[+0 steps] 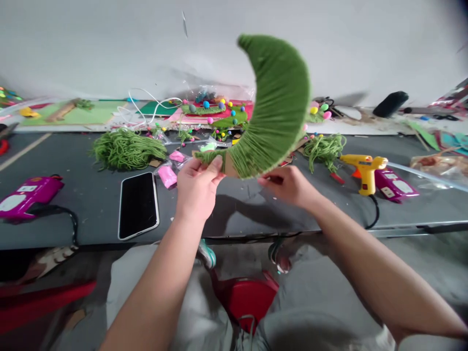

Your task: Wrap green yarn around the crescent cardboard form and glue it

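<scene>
A crescent shape wrapped in green yarn [281, 102] is held up above the table, its pointed tip at the top. My left hand [197, 190] is closed on its lower left end, thumb on top and fingers beneath. A strip of bare brown cardboard [230, 165] shows between the wrapped end by my thumb and the main wrapped part. Just under the crescent's lower right edge is my right hand [290, 185], its fingers curled together; what they pinch, if anything, is hidden. Bundles of loose green yarn [126, 148] lie behind on the table.
A phone [139, 205] lies left of my left hand, near the table's [248, 219] front edge. Pink packets [167, 176] sit beside it. At right are a yellow glue gun [363, 170] and a purple power strip [395, 185]; another purple strip [32, 195] is far left. Colourful pompoms [206, 105] line the back.
</scene>
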Demonstrator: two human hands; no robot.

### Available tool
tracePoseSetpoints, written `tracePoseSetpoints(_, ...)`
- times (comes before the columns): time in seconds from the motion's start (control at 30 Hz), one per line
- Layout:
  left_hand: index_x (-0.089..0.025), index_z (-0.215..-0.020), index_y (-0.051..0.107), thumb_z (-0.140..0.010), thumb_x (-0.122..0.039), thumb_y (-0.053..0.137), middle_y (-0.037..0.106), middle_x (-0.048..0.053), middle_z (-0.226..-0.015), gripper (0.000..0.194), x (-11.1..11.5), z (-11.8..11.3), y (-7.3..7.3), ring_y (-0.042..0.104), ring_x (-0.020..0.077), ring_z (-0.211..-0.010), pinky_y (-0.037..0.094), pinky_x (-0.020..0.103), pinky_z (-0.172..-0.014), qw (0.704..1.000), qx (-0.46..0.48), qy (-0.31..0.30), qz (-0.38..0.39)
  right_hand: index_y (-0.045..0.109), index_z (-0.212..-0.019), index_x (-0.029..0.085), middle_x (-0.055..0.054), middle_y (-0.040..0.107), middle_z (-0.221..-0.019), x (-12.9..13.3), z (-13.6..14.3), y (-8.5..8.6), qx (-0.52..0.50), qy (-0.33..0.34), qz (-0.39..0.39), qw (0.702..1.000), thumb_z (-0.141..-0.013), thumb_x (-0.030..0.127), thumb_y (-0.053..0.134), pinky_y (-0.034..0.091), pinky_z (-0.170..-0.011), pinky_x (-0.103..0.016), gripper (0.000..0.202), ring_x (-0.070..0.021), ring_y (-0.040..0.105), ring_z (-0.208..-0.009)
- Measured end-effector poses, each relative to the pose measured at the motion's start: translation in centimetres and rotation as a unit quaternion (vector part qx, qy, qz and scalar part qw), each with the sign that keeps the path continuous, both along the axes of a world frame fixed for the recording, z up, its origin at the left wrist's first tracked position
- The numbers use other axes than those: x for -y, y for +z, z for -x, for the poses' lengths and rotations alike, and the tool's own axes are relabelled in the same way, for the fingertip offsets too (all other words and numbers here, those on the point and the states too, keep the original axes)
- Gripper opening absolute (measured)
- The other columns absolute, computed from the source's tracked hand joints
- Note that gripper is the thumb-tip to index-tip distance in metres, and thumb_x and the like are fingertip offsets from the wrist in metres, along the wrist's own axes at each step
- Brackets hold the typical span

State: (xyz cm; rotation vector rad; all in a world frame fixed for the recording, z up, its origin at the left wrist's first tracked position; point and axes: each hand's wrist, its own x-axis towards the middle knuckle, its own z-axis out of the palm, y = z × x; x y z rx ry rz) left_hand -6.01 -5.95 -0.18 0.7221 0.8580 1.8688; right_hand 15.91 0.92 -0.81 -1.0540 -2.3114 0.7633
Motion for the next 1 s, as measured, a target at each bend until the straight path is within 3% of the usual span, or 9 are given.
tracePoseSetpoints(0.13,-0.017,-0.075,0.068,-0.061,-0.023,0.091,0.072,-0.002,-0.081,0.028,-0.4,0.1,-0.4,0.070,0.0108,-0.077,0.058,0.022,-0.073,0.993,0.032,0.101,0.043,0.073,-0.091,0.019,-0.001,0.072,-0.079,4.7,3.0,-0.1,0.044,0.098,-0.025,0.994,-0.097,0.032,0.056,0.037,-0.069,-0.028,0.022,-0.0117,0.056,-0.066)
tracePoseSetpoints(0.2,-0.016,-0.074,0.067,-0.058,-0.025,0.092,0.070,-0.002,-0.075,0.031,-0.5,-0.1,-0.7,0.068,0.0101,-0.072,0.058,0.022,-0.070,0.991,0.013,0.118,0.065,0.069,-0.088,0.019,0.000,0.071,-0.079,6.9,4.0,0.2,0.042,0.163,-0.063,0.984,-0.101,0.030,0.051,0.035,-0.074,-0.029,0.025,-0.0111,0.057,-0.068)
tracePoseSetpoints(0.3,-0.015,-0.070,0.064,-0.063,-0.027,0.089,0.064,-0.004,-0.067,0.029,-0.2,-0.6,-1.1,0.063,0.0089,-0.063,0.057,0.023,-0.067,0.987,-0.067,0.122,0.074,0.064,-0.084,0.018,0.001,0.067,-0.072,8.7,4.7,1.0,0.041,0.200,-0.111,0.973,-0.103,0.029,0.047,0.031,-0.069,-0.030,0.028,-0.0108,0.055,-0.065)
tracePoseSetpoints(0.4,-0.015,-0.081,0.068,-0.070,-0.026,0.084,0.068,-0.001,-0.074,0.022,0.2,-1.4,-1.1,0.064,0.0105,-0.068,0.056,0.022,-0.068,0.969,-0.199,0.138,0.046,0.064,-0.087,0.017,0.001,0.063,-0.069,8.9,4.2,2.1,0.016,0.201,-0.143,0.969,-0.103,0.028,0.049,0.031,-0.068,-0.030,0.024,-0.0105,0.054,-0.064)
tracePoseSetpoints(0.53,-0.017,-0.094,0.069,-0.077,-0.023,0.077,0.072,0.002,-0.083,0.019,0.7,-1.9,-1.3,0.068,0.0135,-0.076,0.054,0.023,-0.069,0.940,-0.316,0.122,0.046,0.065,-0.097,0.017,0.001,0.062,-0.069,7.7,2.1,3.9,-0.009,0.154,-0.239,0.959,-0.099,0.022,0.057,0.032,-0.067,-0.030,0.011,-0.0105,0.054,-0.062)
tracePoseSetpoints(0.7,-0.019,-0.095,0.069,-0.081,-0.019,0.072,0.073,0.002,-0.087,0.015,1.3,-2.1,-1.1,0.070,0.0150,-0.078,0.057,0.026,-0.073,0.909,-0.410,0.069,0.030,0.068,-0.095,0.023,0.001,0.064,-0.067,4.6,-0.7,4.9,-0.011,0.009,-0.407,0.913,-0.095,0.024,0.064,0.034,-0.067,-0.033,0.004,-0.0124,0.056,-0.060)
tracePoseSetpoints(0.83,-0.020,-0.097,0.069,-0.083,-0.015,0.068,0.073,0.001,-0.089,0.015,2.2,-2.2,0.1,0.070,0.0142,-0.079,0.056,0.025,-0.076,0.866,-0.499,0.017,0.012,0.073,-0.088,0.027,0.001,0.061,-0.063,2.5,-2.0,5.4,0.029,-0.070,-0.431,0.899,-0.096,0.038,0.063,0.036,-0.071,-0.036,0.017,-0.0143,0.054,-0.059)
tracePoseSetpoints(0.9,-0.020,-0.097,0.069,-0.083,-0.013,0.068,0.073,0.000,-0.087,0.016,2.5,-2.2,0.6,0.069,0.0138,-0.078,0.055,0.024,-0.074,0.847,-0.531,0.010,0.012,0.075,-0.087,0.026,0.000,0.061,-0.065,1.9,-2.6,5.8,0.049,-0.082,-0.426,0.900,-0.096,0.042,0.063,0.035,-0.073,-0.037,0.022,-0.0149,0.054,-0.060)
tracePoseSetpoints(1.0,-0.019,-0.095,0.068,-0.082,-0.015,0.069,0.073,0.000,-0.085,0.014,2.7,-1.9,1.0,0.069,0.0143,-0.077,0.054,0.024,-0.072,0.841,-0.540,-0.002,0.021,0.076,-0.086,0.024,-0.001,0.064,-0.070,1.2,-3.5,6.2,0.051,-0.077,-0.398,0.913,-0.095,0.038,0.066,0.035,-0.073,-0.037,0.019,-0.0148,0.055,-0.063)
